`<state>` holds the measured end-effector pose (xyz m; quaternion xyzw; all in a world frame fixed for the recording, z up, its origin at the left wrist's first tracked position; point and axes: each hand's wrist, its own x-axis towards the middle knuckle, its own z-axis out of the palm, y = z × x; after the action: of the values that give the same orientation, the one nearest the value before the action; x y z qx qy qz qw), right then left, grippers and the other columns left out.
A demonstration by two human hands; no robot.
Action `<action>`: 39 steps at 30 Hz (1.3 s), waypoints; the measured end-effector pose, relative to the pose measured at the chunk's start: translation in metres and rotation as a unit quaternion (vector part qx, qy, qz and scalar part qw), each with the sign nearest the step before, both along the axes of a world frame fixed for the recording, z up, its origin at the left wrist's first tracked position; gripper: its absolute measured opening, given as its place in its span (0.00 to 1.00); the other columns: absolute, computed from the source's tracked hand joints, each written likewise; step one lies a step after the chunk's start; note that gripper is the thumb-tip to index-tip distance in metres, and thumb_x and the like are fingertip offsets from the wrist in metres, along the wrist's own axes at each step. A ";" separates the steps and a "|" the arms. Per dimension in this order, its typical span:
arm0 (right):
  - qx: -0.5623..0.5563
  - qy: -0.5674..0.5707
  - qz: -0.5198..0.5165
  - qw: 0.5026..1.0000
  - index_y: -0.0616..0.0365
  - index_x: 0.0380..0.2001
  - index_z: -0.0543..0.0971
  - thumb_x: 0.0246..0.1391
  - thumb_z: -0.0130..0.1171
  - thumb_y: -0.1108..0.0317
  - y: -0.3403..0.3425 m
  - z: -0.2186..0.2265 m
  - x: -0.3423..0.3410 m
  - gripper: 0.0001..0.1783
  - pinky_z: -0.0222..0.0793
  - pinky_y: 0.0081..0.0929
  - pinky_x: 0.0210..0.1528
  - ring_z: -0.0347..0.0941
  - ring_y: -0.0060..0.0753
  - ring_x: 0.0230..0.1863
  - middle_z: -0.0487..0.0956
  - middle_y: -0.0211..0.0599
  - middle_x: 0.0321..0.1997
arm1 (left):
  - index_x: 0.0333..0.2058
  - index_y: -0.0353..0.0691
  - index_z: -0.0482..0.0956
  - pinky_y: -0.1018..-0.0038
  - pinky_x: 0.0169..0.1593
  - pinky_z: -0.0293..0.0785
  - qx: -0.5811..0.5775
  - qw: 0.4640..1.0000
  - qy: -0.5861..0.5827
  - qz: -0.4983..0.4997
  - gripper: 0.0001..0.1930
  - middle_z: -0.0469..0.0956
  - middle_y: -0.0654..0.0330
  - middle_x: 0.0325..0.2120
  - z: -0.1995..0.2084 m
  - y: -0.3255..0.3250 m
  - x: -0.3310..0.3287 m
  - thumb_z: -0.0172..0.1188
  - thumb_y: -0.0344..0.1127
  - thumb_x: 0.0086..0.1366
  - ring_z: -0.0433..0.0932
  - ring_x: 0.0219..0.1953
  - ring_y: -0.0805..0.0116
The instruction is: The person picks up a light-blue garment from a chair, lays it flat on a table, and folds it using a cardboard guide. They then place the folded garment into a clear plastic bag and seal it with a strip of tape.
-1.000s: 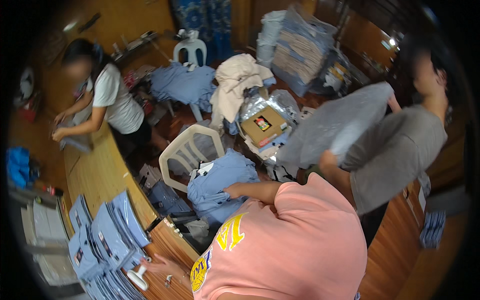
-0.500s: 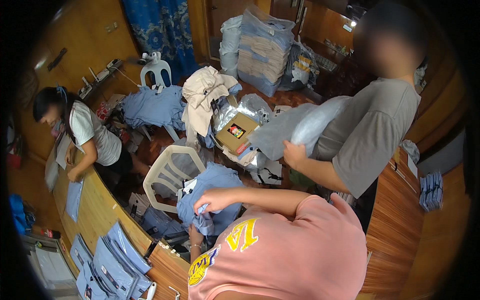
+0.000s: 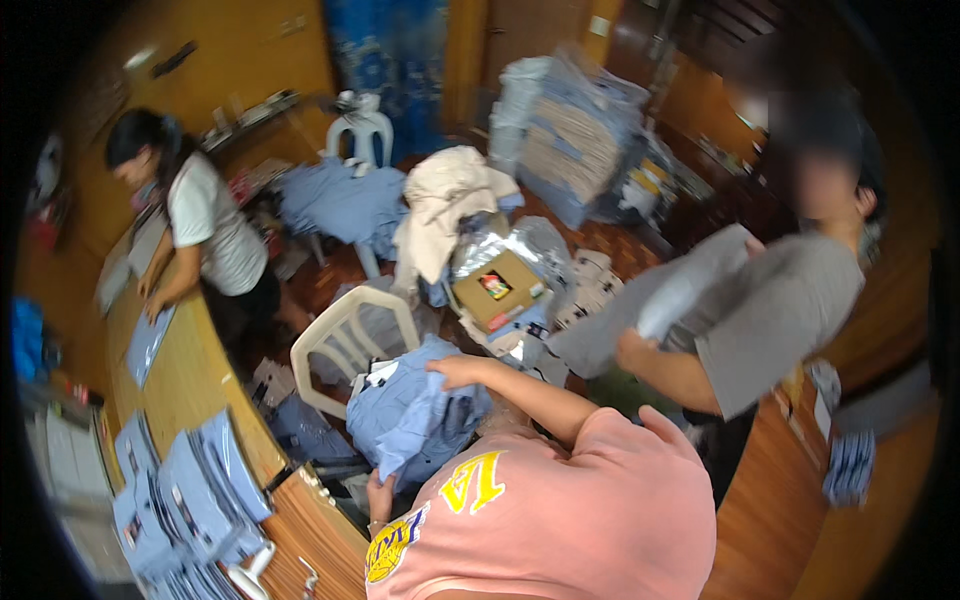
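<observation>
A light blue garment (image 3: 445,418) is spread between my two hands, over a heap of similar blue clothing (image 3: 385,405) on a cream plastic chair (image 3: 350,335). My right hand (image 3: 458,371) pinches its upper edge. Lower down, near the table edge, my left hand (image 3: 380,495) has its fingers closed on a hanging corner of the same cloth. White tags or labels (image 3: 378,376) lie on the heap.
At left, a person (image 3: 205,215) leans over a long wooden table (image 3: 205,370) that bears stacks of packed blue garments (image 3: 200,495). A white tagging tool (image 3: 252,572) lies nearby. At right, another person (image 3: 780,310) holds clear plastic. A cardboard box (image 3: 500,290) stands ahead.
The blue garment, bunched between my hands before, is opened out and lifted. My right hand has moved right and up, my left slightly down. The view has shifted.
</observation>
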<state>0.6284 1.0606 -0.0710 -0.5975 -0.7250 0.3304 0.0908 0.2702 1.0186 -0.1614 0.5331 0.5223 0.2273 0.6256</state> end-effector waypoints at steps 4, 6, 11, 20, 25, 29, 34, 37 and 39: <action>0.000 -0.008 0.011 1.000 0.58 0.48 0.69 0.35 0.64 0.66 -0.002 -0.059 0.012 0.32 0.64 0.37 0.50 0.69 0.48 0.48 0.72 0.49 0.47 | 0.37 0.37 0.74 0.81 0.32 0.68 -0.031 0.999 -0.027 -0.017 0.11 0.75 0.66 0.28 -0.018 -0.030 -0.015 0.60 0.29 0.54 0.71 0.28 0.79; -0.008 -0.032 0.003 0.999 0.59 0.39 0.75 0.32 0.65 0.65 -0.009 -0.083 0.027 0.25 0.65 0.36 0.47 0.71 0.48 0.45 0.76 0.48 0.41 | 0.37 0.36 0.74 0.80 0.36 0.68 -0.029 0.999 -0.038 -0.014 0.12 0.75 0.64 0.28 -0.014 -0.041 -0.013 0.61 0.29 0.53 0.71 0.30 0.77; -0.130 -0.014 0.035 0.991 0.58 0.32 0.77 0.33 0.67 0.63 0.005 -0.104 0.042 0.19 0.68 0.32 0.39 0.74 0.40 0.36 0.78 0.45 0.33 | 0.27 0.36 0.75 0.72 0.35 0.69 0.247 0.964 0.075 0.069 0.08 0.73 0.55 0.24 0.018 -0.055 -0.002 0.61 0.27 0.44 0.74 0.29 0.57; -0.276 0.024 0.148 0.949 0.61 0.27 0.74 0.40 0.59 0.73 0.056 -0.069 0.058 0.08 0.63 0.23 0.36 0.66 0.23 0.30 0.71 0.28 0.23 | 0.22 0.40 0.69 0.65 0.30 0.65 0.282 0.928 0.234 0.065 0.09 0.71 0.55 0.16 0.177 -0.002 -0.031 0.60 0.33 0.45 0.72 0.23 0.53; -0.106 0.216 0.009 0.971 0.60 0.29 0.73 0.46 0.56 0.73 0.150 -0.007 0.021 0.05 0.63 0.21 0.34 0.66 0.20 0.29 0.71 0.25 0.23 | 0.26 0.38 0.69 0.62 0.35 0.67 0.168 0.950 0.232 0.124 0.08 0.73 0.50 0.25 0.191 0.046 -0.068 0.59 0.30 0.48 0.72 0.29 0.50; -0.110 0.142 0.116 0.977 0.58 0.32 0.74 0.45 0.60 0.71 0.218 0.032 -0.044 0.09 0.63 0.20 0.35 0.66 0.18 0.33 0.73 0.27 0.27 | 0.29 0.36 0.70 0.62 0.39 0.65 0.226 0.885 0.356 0.199 0.08 0.72 0.50 0.26 0.129 0.054 -0.081 0.57 0.30 0.49 0.70 0.34 0.49; 0.019 -0.058 0.326 0.943 0.55 0.33 0.73 0.35 0.63 0.70 0.284 -0.009 -0.070 0.16 0.62 0.37 0.44 0.67 0.44 0.44 0.72 0.38 0.36 | 0.27 0.39 0.71 0.62 0.38 0.63 0.268 0.848 0.431 0.151 0.09 0.69 0.53 0.24 0.104 0.050 -0.082 0.58 0.35 0.48 0.69 0.32 0.54; 0.222 -0.096 0.335 0.911 0.51 0.26 0.73 0.35 0.60 0.69 0.322 -0.029 -0.081 0.10 0.52 0.46 0.54 0.59 0.39 0.54 0.69 0.35 0.43 | 0.27 0.40 0.71 0.62 0.36 0.62 0.251 0.854 0.442 0.117 0.09 0.68 0.55 0.23 0.107 0.050 -0.085 0.58 0.38 0.48 0.68 0.30 0.55; 0.269 -0.073 0.382 0.881 0.50 0.27 0.74 0.36 0.59 0.68 0.348 -0.050 -0.080 0.10 0.51 0.49 0.55 0.58 0.42 0.55 0.69 0.37 0.45 | 0.26 0.41 0.71 0.63 0.35 0.62 0.241 0.855 0.447 0.102 0.10 0.67 0.56 0.22 0.101 0.047 -0.088 0.58 0.40 0.49 0.67 0.29 0.56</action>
<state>0.5487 1.4086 -0.1210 -0.2491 -0.9625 0.0872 0.0620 0.1818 1.0660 -0.0607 0.6550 0.7261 0.1461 0.1499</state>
